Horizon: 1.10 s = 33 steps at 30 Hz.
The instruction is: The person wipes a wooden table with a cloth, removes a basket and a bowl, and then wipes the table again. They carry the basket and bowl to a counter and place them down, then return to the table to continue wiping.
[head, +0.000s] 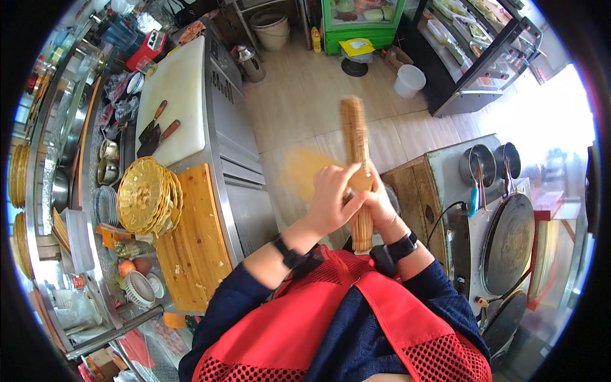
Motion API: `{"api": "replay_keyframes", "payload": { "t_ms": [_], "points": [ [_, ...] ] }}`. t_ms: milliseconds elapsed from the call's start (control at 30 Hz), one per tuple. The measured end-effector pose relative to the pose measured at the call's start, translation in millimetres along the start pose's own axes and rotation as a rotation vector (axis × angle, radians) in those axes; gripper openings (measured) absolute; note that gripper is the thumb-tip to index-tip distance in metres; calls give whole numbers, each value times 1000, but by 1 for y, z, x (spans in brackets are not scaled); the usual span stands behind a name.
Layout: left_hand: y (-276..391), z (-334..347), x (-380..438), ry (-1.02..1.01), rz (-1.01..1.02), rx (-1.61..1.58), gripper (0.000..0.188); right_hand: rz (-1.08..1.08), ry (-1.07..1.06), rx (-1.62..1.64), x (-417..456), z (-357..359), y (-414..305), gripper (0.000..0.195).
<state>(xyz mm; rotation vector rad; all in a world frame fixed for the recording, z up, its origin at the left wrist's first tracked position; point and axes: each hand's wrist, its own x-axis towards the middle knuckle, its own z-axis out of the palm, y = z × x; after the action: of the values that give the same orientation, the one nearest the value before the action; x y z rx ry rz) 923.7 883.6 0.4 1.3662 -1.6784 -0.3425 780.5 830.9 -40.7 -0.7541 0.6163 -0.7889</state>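
Observation:
In front of my chest my right hand [380, 203] grips a long woven object [355, 129], apparently a wicker basket seen edge-on and blurred by motion. My left hand [331, 198] is next to it, index finger and thumb reaching to its near side. A flat tan thing [303, 172] shows beyond the left hand, too blurred to name; whether that hand holds it is unclear. On the left, a stack of wicker baskets [143, 196] rests partly over a wooden board [195, 248].
A white cutting board [176, 95] bears two wooden-handled scrapers [160, 129]. At right, a counter holds saucepans [479, 164] and a round griddle [508, 243]. A white bucket [409, 81], a black-based stool [354, 67] and a steel flask [249, 62] stand on the tiled floor.

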Motion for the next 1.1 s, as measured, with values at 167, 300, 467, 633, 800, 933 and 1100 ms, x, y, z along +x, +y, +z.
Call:
{"api": "replay_keyframes", "payload": {
  "t_ms": [167, 300, 467, 633, 800, 933, 1100],
  "points": [
    [-67, -6, 0, 253, -196, 442, 37, 53, -71, -100, -13, 15, -23, 98],
    [-5, 14, -1, 152, 59, 222, 30, 76, -64, -64, -13, 13, -8, 97],
    [-151, -38, -62, 439, -370, 491, 22, 91, -42, 36, -31, -9, -19, 88],
    [-84, -74, -90, 245, -946, -881, 28, 155, 76, 110, -30, -28, -23, 65],
    [-48, -70, -81, 280, -943, -1009, 34, 133, 67, -139, -5, -7, -13, 58],
    [-61, -100, -101, 451, -933, -489, 47, -38, 273, -687, 8, 33, 6, 71],
    [-56, -120, -100, 651, -734, -311, 49, -461, -343, -1290, 5, 79, 68, 70]
  ]
}}
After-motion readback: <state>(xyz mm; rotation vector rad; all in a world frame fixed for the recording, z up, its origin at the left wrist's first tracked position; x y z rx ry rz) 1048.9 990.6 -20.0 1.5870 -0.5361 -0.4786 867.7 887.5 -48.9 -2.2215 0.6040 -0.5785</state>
